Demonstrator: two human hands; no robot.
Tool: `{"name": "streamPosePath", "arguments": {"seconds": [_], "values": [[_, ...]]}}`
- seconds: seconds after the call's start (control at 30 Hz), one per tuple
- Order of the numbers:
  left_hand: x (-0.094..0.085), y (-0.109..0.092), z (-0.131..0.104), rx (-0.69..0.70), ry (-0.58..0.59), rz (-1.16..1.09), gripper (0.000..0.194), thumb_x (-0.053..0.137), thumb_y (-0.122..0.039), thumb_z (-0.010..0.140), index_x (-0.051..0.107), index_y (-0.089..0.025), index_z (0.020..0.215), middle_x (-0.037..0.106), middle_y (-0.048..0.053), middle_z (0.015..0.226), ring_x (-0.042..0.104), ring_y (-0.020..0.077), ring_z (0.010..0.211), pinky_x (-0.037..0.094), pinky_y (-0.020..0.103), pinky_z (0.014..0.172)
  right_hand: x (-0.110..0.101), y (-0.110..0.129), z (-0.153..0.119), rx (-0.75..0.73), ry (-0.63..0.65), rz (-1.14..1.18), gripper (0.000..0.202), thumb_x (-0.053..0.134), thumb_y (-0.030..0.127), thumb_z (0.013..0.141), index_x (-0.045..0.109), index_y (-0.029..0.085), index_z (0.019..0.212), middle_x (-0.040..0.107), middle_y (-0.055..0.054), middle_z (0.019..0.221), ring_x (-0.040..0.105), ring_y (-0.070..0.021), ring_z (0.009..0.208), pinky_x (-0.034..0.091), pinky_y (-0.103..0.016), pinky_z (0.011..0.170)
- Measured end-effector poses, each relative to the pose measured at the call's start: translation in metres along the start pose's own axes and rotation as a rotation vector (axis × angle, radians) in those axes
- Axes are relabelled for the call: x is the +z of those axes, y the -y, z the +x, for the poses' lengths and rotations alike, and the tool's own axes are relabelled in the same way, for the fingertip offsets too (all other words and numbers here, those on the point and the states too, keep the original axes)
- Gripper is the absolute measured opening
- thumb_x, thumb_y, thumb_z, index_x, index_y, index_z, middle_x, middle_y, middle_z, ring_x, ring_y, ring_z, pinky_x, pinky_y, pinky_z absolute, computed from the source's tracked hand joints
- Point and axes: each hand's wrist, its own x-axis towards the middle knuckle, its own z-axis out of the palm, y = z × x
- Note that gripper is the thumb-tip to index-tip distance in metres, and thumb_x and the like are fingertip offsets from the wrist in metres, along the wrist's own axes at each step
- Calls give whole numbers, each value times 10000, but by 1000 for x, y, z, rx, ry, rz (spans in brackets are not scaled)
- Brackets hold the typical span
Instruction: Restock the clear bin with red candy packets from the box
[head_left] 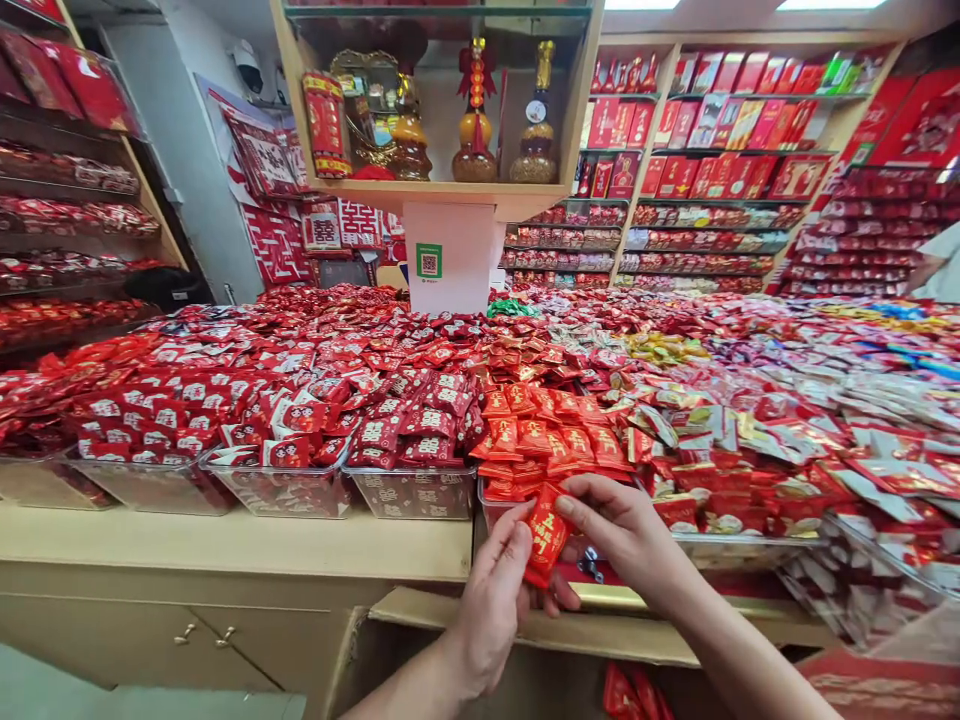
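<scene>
Between my two hands is a red candy packet (548,533) with gold lettering, tilted a little. My left hand (496,590) grips its left side, the thumb lying on the front and the fingers behind it. At its upper right corner, my right hand (626,535) pinches the wrapper between thumb and fingers. Just beyond them, similar red packets (559,440) are stacked in rows in a clear bin. Dark red packets (431,415) with white print fill the bin to its left. Below my hands an open cardboard box (420,606) holds a few red packets (636,692).
Clear plastic bins (281,492) heaped with wrapped sweets line the counter edge (337,540). A white panel with a QR code (429,261) stands mid-counter under a wooden display case (442,190). Stocked shelves (720,140) cover the back wall. Cabinet doors (202,640) are at lower left.
</scene>
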Motion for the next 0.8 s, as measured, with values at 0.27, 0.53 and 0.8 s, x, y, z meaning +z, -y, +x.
{"name": "streamPosePath", "arguments": {"seconds": [0.27, 0.53, 0.8], "values": [[2, -2, 2, -13, 27, 47, 361, 602, -217, 752, 496, -191, 1096, 635, 42, 902, 601, 85, 691, 438, 177, 606, 0, -28, -16, -66, -221, 182, 232, 582, 356, 752, 601, 217, 936, 614, 0, 713, 511, -99, 551, 430, -213, 505], [9, 3, 3, 130, -43, 247, 268, 631, -180, 723, 550, -153, 976, 625, 70, 1013, 570, 152, 926, 439, 279, 843, 6, -43, -26, -98, -202, 179, 240, 639, 316, 711, 595, 182, 905, 644, -46, 832, 569, -150, 739, 472, -271, 677], [7, 4, 4, 98, -76, 212, 273, 619, -208, 735, 540, -136, 986, 620, 82, 1011, 562, 155, 929, 420, 294, 868, -4, -43, -33, -341, -239, -222, 317, 568, 261, 768, 479, 214, 1068, 592, -94, 1005, 581, -175, 833, 509, -310, 700]]}}
